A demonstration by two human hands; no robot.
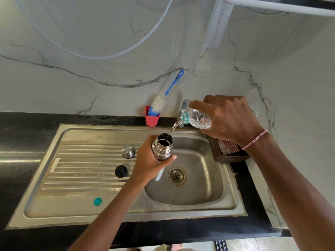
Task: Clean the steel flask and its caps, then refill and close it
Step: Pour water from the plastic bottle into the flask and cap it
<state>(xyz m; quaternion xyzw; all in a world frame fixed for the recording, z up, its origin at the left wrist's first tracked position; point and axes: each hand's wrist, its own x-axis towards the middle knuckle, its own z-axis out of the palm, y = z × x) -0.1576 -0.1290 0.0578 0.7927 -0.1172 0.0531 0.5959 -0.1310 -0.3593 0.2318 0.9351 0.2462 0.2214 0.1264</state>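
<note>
Near the centre of the frame, the left hand (151, 163) grips the steel flask (162, 148) around its body, fingers curled behind and thumb across the front. The flask stands upright with its mouth open, held over the left edge of the sink basin (208, 192). At centre right, the right hand (229, 120) is wrapped around a clear plastic bottle (197, 119), tipped with its neck down to the left. A thin stream of water (173, 129) runs from the neck into the flask's mouth.

Left of the flask, 2 caps sit on the ribbed drainboard (81, 169): a steel cap (128, 151) above and a black cap (121, 171) below it, apart from each other. Lower left, a small teal bottle cap (97, 201) lies on the flat steel.

Above the flask, against the marble wall, a blue and white bottle brush (159, 105) stands bristles-down in a red holder (152, 121). A tap (184, 105) shows partly behind the bottle. Right of the basin, under the right wrist, a dark woven basket (223, 157) holds a striped cloth (228, 145).
</note>
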